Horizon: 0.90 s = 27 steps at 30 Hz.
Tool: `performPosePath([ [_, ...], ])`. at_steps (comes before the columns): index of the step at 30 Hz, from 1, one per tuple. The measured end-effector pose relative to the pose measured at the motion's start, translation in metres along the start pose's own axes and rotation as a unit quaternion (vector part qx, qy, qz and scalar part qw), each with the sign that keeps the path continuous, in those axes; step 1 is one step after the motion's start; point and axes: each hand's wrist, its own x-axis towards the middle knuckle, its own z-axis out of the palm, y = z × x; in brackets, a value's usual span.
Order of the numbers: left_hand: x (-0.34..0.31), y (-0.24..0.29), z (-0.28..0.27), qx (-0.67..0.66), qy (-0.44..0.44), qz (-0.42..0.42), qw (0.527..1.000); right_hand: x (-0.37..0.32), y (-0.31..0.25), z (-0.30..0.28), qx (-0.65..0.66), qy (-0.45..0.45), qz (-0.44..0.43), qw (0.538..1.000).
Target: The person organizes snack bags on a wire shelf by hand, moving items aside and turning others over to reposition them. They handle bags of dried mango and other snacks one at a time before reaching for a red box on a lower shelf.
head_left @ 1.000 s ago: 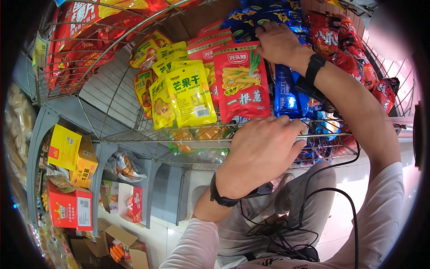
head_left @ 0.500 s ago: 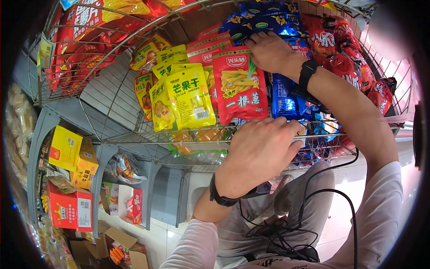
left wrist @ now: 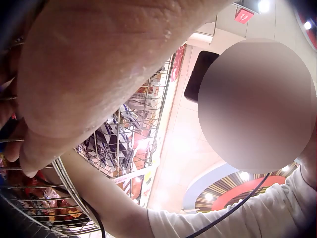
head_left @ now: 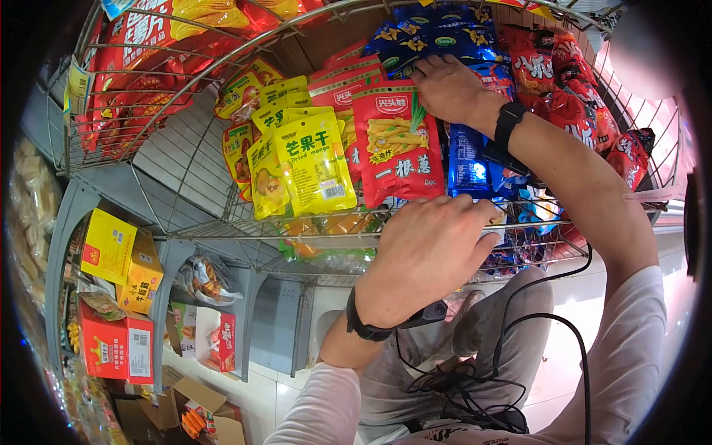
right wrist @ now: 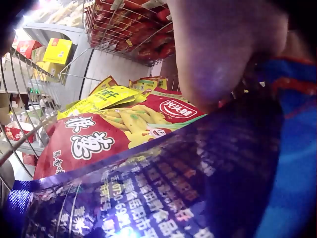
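At the wire basket's front rim (head_left: pixel 319 241), my left hand (head_left: pixel 426 256) lies with its fingers curled over the wires; the left wrist view shows fingers (left wrist: pixel 15 148) around them. My right hand (head_left: pixel 456 93) is bent over the top of a blue bag (head_left: pixel 467 159), beside an upright red bag (head_left: pixel 397 144) with a spring-onion picture. In the right wrist view the blue bag (right wrist: pixel 124 198) fills the foreground below the hand (right wrist: pixel 228 44), and the red bag (right wrist: pixel 89 141) leans beyond it. Whether the right fingers pinch the bag's top is hidden.
Yellow dried mango bags (head_left: pixel 315 163) stand left of the red bag. Dark blue bags (head_left: pixel 437 33) lie behind, red bags (head_left: pixel 556 96) at the right. Shelves with boxes (head_left: pixel 115 345) are lower left. A black cable (head_left: pixel 582 334) loops beside the right arm.
My right hand has shifted slightly left and toward me, and the blue bag beneath it stands a little further left. The left hand has stayed on the rim.
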Motion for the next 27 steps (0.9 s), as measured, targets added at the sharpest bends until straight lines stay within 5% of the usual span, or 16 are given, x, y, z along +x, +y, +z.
performPosePath([
  [8, 0.0, 0.0, 0.0, 0.002, -0.001, -0.003, 1.0, 0.001, 0.0, -0.014, -0.041, -0.097, 0.037, 0.994],
  [17, -0.001, 0.0, 0.0, 0.006, 0.003, 0.0, 1.0, -0.004, 0.004, 0.009, 0.035, 0.046, -0.042, 0.997],
  [20, -0.001, 0.0, 0.001, 0.004, 0.008, 0.004, 1.0, -0.003, 0.003, 0.005, 0.01, 0.025, -0.035, 0.999],
  [22, -0.001, 0.0, 0.0, 0.0, 0.003, -0.001, 1.0, 0.003, -0.003, -0.014, -0.019, -0.097, -0.003, 0.995],
  [27, -0.001, 0.0, 0.0, 0.007, 0.002, 0.001, 1.0, -0.002, -0.011, -0.016, -0.054, -0.082, 0.002, 0.995],
])
